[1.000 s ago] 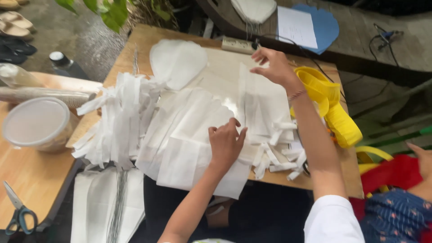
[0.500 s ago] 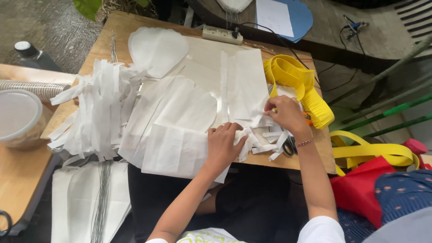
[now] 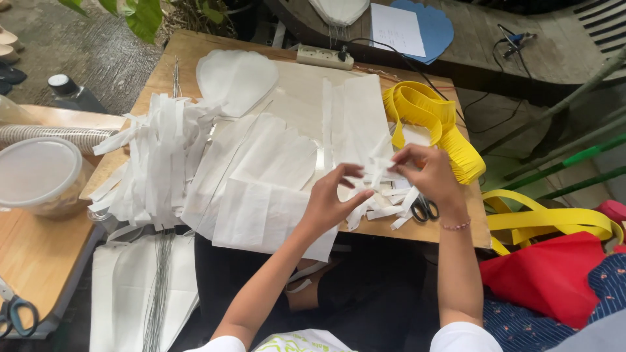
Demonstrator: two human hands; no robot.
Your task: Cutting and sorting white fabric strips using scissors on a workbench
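1. Pinching of a thin white fabric strip point(image 3: 380, 171) is seen right of centre in the frame: the right hand point(image 3: 427, 175) is closed on its upper end with narrow fingertips, while the left hand point(image 3: 328, 202) is held half-open just beside it, its thumb and fingers touching the strip's lower part.
2. A tear or a crease could be caused if the strip is pulled taut between the two hands, since the material looks light and flimsy.
3. A loose heap of cut white strips point(image 3: 381, 207) lies directly under the hands at the lower edge of the wooden table point(image 3: 186, 49); pieces could be swept off that edge by a wrist or forearm.
4. Black-handled scissors point(image 3: 424, 210) lie half hidden below the right hand, touching the heap; a finger could be caught on them, or they could be knocked to the floor.
5. The flat white fabric sheets point(image 3: 267, 189) at the centre overhang the near edge and could slide off if dragged by the left arm.
6. The yellow band coil point(image 3: 433, 127) at the right rests near the table's edge and could be nudged over.
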